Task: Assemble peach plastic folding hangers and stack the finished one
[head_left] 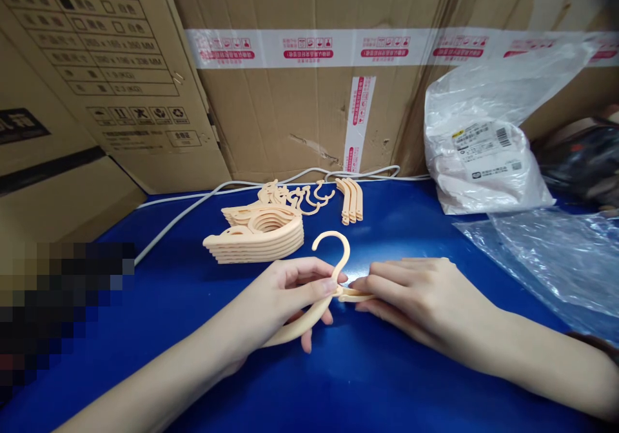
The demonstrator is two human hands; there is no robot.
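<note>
A cream plastic clothes hanger (304, 322) is held in front of me, its hook (342, 246) pointing up. My left hand (294, 294) is closed on it just below the hook, thumb on top. My right hand (411, 291) pinches a short cream hanger arm (356, 295) that meets the hanger near the hook's base. The fingers of my right hand cover the far end of that arm. Beyond my left hand lies a neat stack of cream hanger pieces (256, 242). Loose cream hooks (307, 197) and several curved arms (352, 201) lie behind it.
A blue tabletop (309, 388) spans the work area. Cardboard boxes (290, 110) stand along the back and left. A white cable (184, 210) runs along the back edge. At the right are a white plastic bag (478, 162) with a label and a clear plastic sheet (546, 259).
</note>
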